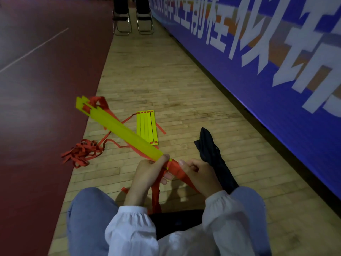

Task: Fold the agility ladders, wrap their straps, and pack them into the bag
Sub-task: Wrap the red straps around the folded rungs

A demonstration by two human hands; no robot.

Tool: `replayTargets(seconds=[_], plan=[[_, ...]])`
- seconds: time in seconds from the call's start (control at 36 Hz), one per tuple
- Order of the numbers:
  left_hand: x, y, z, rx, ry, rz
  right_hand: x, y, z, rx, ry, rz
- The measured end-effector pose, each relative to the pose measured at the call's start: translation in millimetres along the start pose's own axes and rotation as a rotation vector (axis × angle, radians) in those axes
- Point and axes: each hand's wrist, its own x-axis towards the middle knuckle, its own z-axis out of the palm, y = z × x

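Note:
My left hand (151,170) grips the near end of a stacked bundle of yellow ladder rungs (118,126), which points away to the upper left above the floor. My right hand (195,169) pinches the red strap (174,168) where it wraps round that near end; more strap hangs down between my knees. A second stack of yellow rungs (147,126) lies flat on the wooden floor beyond. A loose pile of red strap (82,152) lies to the left. The black bag (212,152) lies crumpled on the floor just right of my right hand.
A blue banner wall (258,52) runs along the right side. Two folding chairs (132,17) stand at the far end of the wooden strip. Dark red court flooring (36,89) lies to the left. My knees fill the bottom of the view.

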Motion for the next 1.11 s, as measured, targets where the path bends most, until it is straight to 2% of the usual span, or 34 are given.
replayTargets(seconds=[0.11,0.19,0.5,0.61,1.11], plan=[[-1.5,1.9,2.2,0.000,-0.030,0.000,-5.6,-2.4,-4.9,0.000,-0.143,0.048],[-2.2,1.0,2.0,0.003,-0.039,-0.009,-7.4,-2.5,-5.2,0.074,-0.175,0.048],[-8.3,7.4,-2.9,-0.105,-0.130,-0.037,-2.4,3.2,4.4,0.059,-0.012,-0.030],[-9.4,9.2,-4.2,-0.086,-0.135,-0.056,-3.4,3.1,0.1,0.081,0.044,-0.004],[-2.7,3.2,-0.7,-0.060,-0.069,0.016,-2.4,5.1,1.3,0.031,0.062,-0.003]])
